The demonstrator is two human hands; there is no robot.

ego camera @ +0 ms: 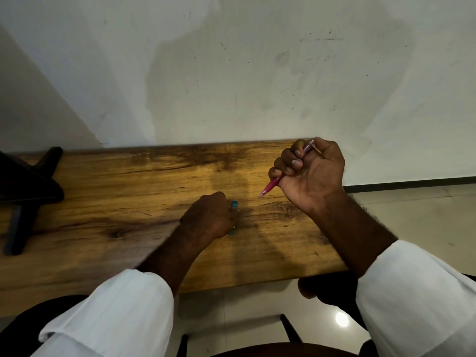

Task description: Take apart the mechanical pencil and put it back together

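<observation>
- Inside the tightly curled fingers of the right hand [310, 173], raised over the wooden table [128, 202], sits the pink mechanical pencil [270, 188], its tip jutting below the little finger toward the left hand [208, 215]
- Under the left hand's bent fingers, down on the table, lies a teal item [234, 204], both ends peeking out
- Far left of them, a dark object [25, 181]
</observation>
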